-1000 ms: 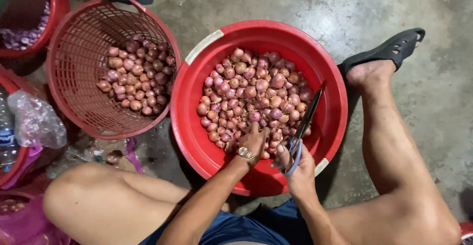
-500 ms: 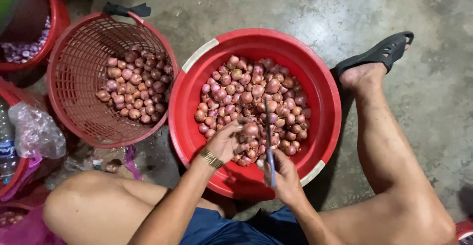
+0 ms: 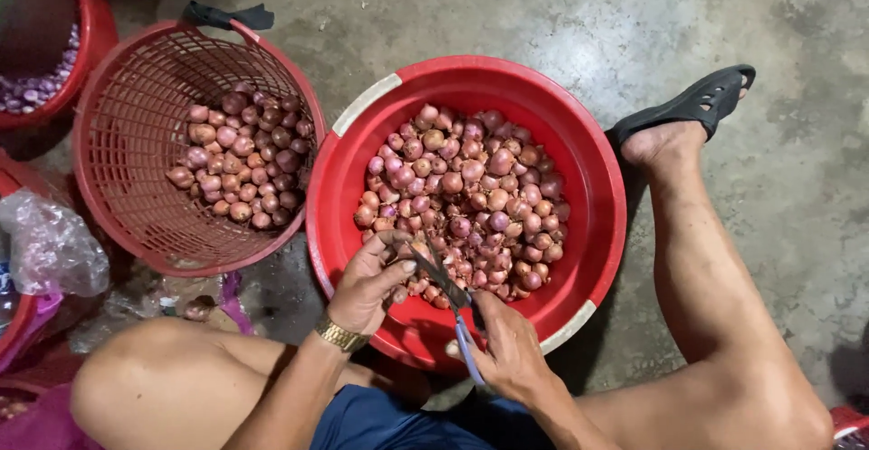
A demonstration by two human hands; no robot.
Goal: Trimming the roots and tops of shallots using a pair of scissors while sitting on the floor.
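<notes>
Bare concrete floor below, left hand fingers pinch a small, firm, papery-skinned shallot by its body, scissors gripped by right hand just beside its tip.

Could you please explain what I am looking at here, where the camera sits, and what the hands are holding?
There is no machine: a person sits low on a concrete floor, and a camera worn on their head looks down at their own hands. Between the knees stands a red tub full of small shallots. The left hand pinches one shallot at the tub's near edge. The right hand holds blue-handled scissors, blades pointing at that shallot. To the left, a red mesh basket holds more shallots.
</notes>
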